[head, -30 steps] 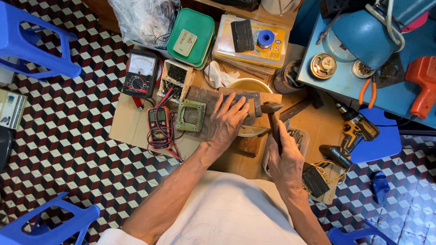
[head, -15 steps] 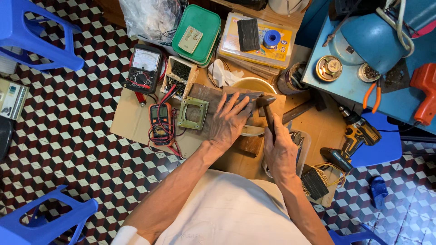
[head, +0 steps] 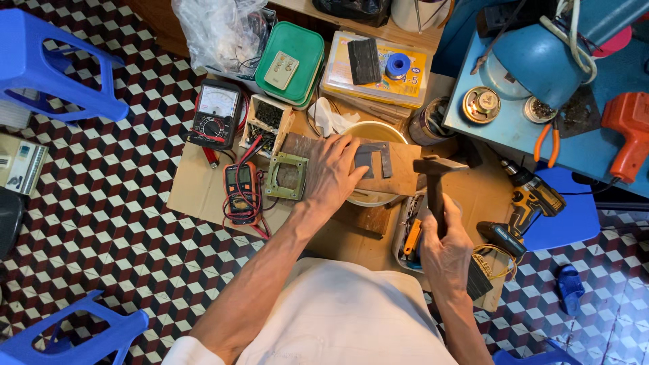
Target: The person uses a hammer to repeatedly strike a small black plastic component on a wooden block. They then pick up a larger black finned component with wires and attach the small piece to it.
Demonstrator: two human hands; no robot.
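My left hand (head: 332,172) lies flat on a wooden block (head: 399,172) that rests across a pale round bowl (head: 365,130). Thin grey metal pieces (head: 374,159) lie on the block just past my fingertips. My right hand (head: 443,249) grips the dark handle of a hammer (head: 436,177), whose head hovers right of the block, above the cardboard sheet (head: 199,192). A square greenish metal frame (head: 286,176) sits just left of my left hand.
A digital multimeter (head: 240,190), an analog meter (head: 214,117), a green box (head: 292,62) and a yellow case (head: 378,71) lie around. A cordless drill (head: 524,206) is at right. Blue stools (head: 47,64) stand on the checkered floor.
The hammer has lifted off the block and swung to the right; its head was over the metal pieces before. My left hand stays pressed on the block.
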